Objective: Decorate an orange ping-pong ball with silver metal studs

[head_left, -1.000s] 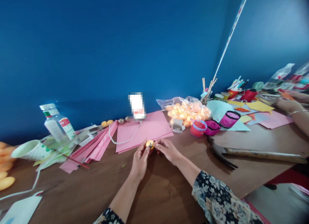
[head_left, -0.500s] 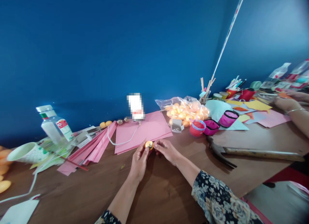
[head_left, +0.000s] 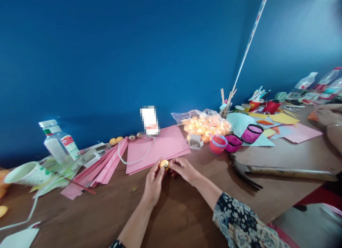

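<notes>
A small orange ball (head_left: 164, 164), like a ping-pong ball, is pinched between the thumb and fingers of my left hand (head_left: 155, 180). Something small, dark and shiny sits on its near side; what it is cannot be made out. Close at the ball's right edge, my right hand (head_left: 184, 169) has its thumb and fingertips pressed together. Whatever those fingertips grip, if anything, is too small to see. Both hands are above the brown table (head_left: 192, 212), just in front of a stack of pink paper (head_left: 165, 146).
Behind my hands stand a clear bag of orange balls (head_left: 205, 125) and a small open box (head_left: 196, 142). A claw hammer (head_left: 288, 172) lies to the right, near purple pouches (head_left: 252, 133). On the left are a bottle (head_left: 57, 143) and a paper cup (head_left: 28, 173). A co-worker's hand (head_left: 327, 116) is far right.
My hands keep almost the same hold on the ball, which is turned slightly. The view has shifted a little. At far right, the co-worker's hand has moved.
</notes>
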`<state>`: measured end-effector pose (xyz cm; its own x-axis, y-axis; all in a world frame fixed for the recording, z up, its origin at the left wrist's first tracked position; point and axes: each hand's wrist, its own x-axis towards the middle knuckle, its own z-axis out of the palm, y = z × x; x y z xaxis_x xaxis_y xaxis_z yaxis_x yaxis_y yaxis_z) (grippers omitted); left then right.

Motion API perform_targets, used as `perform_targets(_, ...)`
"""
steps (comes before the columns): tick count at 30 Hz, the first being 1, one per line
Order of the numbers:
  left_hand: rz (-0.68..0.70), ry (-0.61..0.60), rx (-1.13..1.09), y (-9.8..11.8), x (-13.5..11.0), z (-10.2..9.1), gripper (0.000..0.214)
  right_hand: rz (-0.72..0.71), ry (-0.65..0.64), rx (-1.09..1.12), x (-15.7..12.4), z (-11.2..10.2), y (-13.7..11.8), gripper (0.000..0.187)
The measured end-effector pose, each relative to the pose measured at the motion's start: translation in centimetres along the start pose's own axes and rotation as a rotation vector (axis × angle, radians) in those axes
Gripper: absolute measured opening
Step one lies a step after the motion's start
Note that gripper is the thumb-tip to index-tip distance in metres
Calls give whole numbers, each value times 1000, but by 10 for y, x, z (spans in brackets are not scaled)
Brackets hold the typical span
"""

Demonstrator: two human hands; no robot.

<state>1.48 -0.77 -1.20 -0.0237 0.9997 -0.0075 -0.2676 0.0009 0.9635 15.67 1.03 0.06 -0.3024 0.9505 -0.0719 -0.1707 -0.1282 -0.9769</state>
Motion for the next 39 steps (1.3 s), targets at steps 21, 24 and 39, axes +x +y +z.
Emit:
perform_targets(21, -73, -72, -156, 4, -2, 1, 45, 63, -21, 52, -1, 1, -6, 32)
perform_targets(24, -69, -81, -162, 6, -3, 3, 44, 57, -25, 57, -1, 1, -5, 31)
perform_targets(39, -84, -70, -202, 7, -2, 3, 44, 57, -31, 67, -1, 0, -4, 33)
